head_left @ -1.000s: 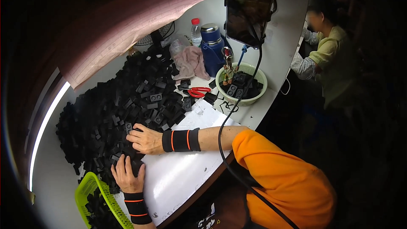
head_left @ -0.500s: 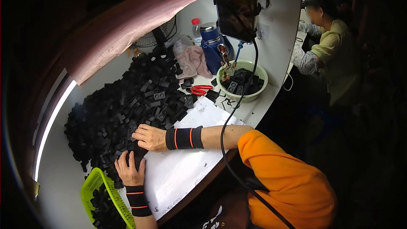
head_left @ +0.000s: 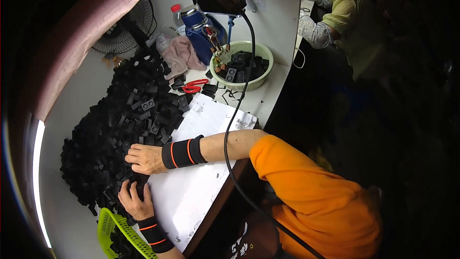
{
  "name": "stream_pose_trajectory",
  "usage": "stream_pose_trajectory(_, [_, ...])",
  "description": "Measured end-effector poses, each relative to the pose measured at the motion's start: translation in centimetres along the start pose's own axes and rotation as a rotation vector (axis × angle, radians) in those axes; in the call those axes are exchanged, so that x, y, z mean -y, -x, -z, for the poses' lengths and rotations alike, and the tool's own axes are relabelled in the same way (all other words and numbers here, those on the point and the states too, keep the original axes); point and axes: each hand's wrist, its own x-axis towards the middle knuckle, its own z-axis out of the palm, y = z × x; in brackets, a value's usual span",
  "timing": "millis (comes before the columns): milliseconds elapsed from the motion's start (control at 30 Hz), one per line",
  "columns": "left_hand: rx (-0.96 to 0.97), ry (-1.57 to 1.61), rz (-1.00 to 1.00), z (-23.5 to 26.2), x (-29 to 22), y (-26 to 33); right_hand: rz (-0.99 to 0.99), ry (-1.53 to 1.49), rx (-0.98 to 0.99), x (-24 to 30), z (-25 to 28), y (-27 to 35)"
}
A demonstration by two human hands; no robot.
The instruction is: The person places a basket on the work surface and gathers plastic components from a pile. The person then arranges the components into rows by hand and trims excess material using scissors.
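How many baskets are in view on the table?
2: a pale green round basket at the far end, a bright green basket by the left hand. Others may be hidden.

tabletop (head_left: 268, 14): white, long, running off toward the far end | light: bright strip lamp (head_left: 37, 182) along the left edge | fan (head_left: 125, 31): dark, standing at the far left by a pinkish curved surface (head_left: 91, 29) | surroundings: right side of the room dark, floor not discernible | co-worker (head_left: 347, 14): seated at the far end in a yellow-green top
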Motion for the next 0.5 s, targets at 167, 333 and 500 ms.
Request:
stream_pose_trajectory(167, [-0.034, 0.016, -0.014, -0.5, 0.3, -0.3, 0.001, 0.033, -0.031, -0.4, 0.1, 0.0])
stream_pose_trajectory(333, [-0.078, -0.075, 0.012, 0.6, 0.7, -0.5, 0.011, -0.143, -0.012, 0.1, -1.1, 0.0])
stream_pose_trajectory(500, [-0.223, -0.193, 0.047, 4.3, -2.0, -2.8, -0.137, -0.299, 0.032, -0.2, 4.6, -1.2])
